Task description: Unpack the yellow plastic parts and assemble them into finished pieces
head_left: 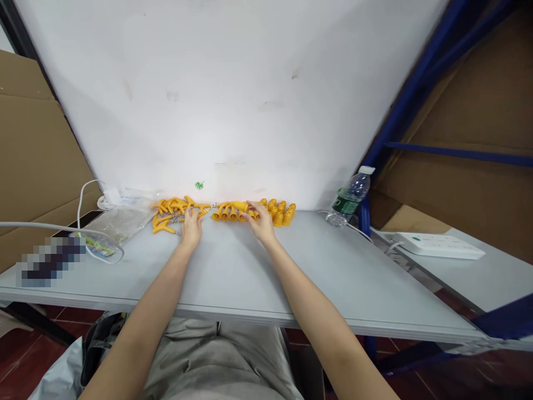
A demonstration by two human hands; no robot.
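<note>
Left hand is half-curled at the forked yellow pieces; right hand curves loosely amid the yellow cones. Can't tell if either's gripping. Probably light, stiff, slickish plastic; I'd pinch cones mid-body.

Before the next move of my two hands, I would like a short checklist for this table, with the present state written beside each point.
1. Left hand at the branched yellow pieces: ok.
2. Right hand at the bell-shaped yellow pieces: ok.
3. Branched yellow pieces in tidy rows: not ok, they lie in a loose heap.
4. Secure hold by either hand: cannot tell, too small to judge.
5. Bottle apart from both hands: ok.
6. White cable away from the left hand: ok.
</note>
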